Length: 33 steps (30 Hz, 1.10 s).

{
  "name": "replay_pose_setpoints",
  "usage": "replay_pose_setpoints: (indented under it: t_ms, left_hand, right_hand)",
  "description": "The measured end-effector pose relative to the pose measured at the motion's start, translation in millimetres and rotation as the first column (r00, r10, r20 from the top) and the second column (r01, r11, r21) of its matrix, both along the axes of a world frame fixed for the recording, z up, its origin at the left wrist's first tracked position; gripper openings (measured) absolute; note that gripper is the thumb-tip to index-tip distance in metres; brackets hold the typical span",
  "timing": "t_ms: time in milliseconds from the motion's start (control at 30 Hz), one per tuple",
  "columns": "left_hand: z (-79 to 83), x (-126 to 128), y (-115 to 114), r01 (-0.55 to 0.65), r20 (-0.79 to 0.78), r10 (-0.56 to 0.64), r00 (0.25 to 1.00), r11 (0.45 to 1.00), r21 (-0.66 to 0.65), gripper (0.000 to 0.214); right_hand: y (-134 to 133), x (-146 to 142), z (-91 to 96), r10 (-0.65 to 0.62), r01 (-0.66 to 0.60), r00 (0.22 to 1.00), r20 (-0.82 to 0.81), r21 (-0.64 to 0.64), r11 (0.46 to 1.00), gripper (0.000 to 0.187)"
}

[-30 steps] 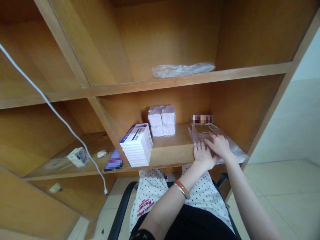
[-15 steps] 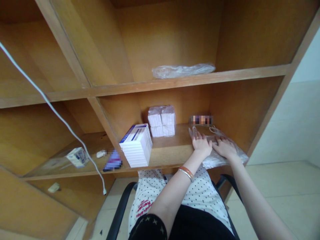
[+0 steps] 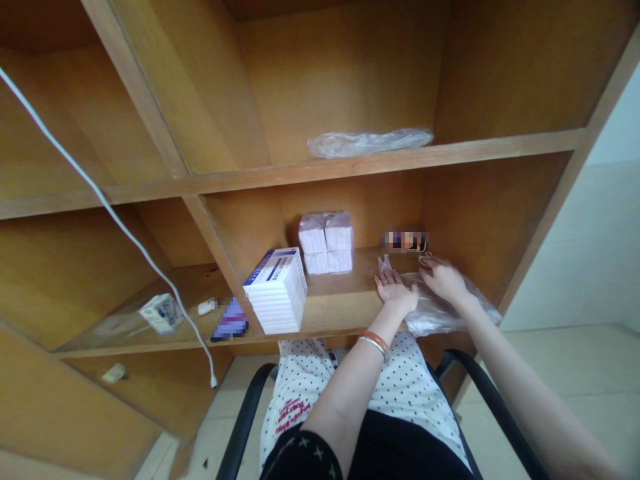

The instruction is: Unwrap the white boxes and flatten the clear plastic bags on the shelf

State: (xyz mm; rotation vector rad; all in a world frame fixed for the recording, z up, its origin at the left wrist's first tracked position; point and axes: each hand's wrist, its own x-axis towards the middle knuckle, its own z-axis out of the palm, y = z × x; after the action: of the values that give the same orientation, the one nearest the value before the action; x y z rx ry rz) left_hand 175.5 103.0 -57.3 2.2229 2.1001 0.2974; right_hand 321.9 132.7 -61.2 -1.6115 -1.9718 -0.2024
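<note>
A clear plastic bag (image 3: 434, 312) lies crumpled on the right end of a wooden shelf (image 3: 345, 300). My right hand (image 3: 444, 279) rests on the bag's far part with its fingers spread, close to a thin white loop (image 3: 425, 261). My left hand (image 3: 396, 291) lies flat beside it, fingertips on the shelf, next to the bag's left edge. Neither hand visibly grips anything. Just behind them sits a small object (image 3: 404, 241), too blurred to name.
On the same shelf stand a stack of white boxes (image 3: 277, 292) and shrink-wrapped white packs (image 3: 326, 243). A flattened plastic bag (image 3: 370, 143) lies on the shelf above. A white cable (image 3: 123, 230) hangs across the left compartments. Black chair armrests (image 3: 493, 393) flank my lap.
My right hand has moved up onto the far part of the bag. My left hand has shifted slightly left, and the bag is more bunched.
</note>
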Motion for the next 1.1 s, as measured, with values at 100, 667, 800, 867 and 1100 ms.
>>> replay_pose_setpoints:
  t_ms: [100, 667, 800, 867, 1100]
  left_hand:
    - [0.5, 0, 0, -0.001, 0.01, 0.001, 1.0, 1.0, -0.015, 0.08]
    - [0.2, 15, -58, 0.461, -0.003, -0.462, 0.887, 0.886, 0.051, 0.083]
    - [10.3, 1, -60, 0.515, 0.021, -0.514, 0.857, 0.857, -0.013, 0.1]
    - [13.4, -4, -58, 0.533, 0.013, -0.532, 0.846, 0.846, -0.029, 0.105]
    - [8.3, -5, -56, 0.513, -0.04, -0.515, 0.856, 0.856, -0.057, 0.107]
  right_hand:
    - [23, 12, -9.8, 0.015, -0.013, 1.0, 0.025, -0.081, 0.997, 0.048]
    - [58, 36, -51.5, 0.101, -0.105, 0.994, -0.028, -0.285, 0.953, 0.06]
    - [56, 35, -50.4, 0.099, -0.101, 0.995, -0.024, -0.266, 0.959, 0.062]
    - [56, 34, -49.8, 0.096, -0.099, 0.995, -0.024, -0.264, 0.959, 0.061]
    - [52, 33, -46.1, 0.112, -0.12, 0.993, -0.045, -0.245, 0.962, 0.061]
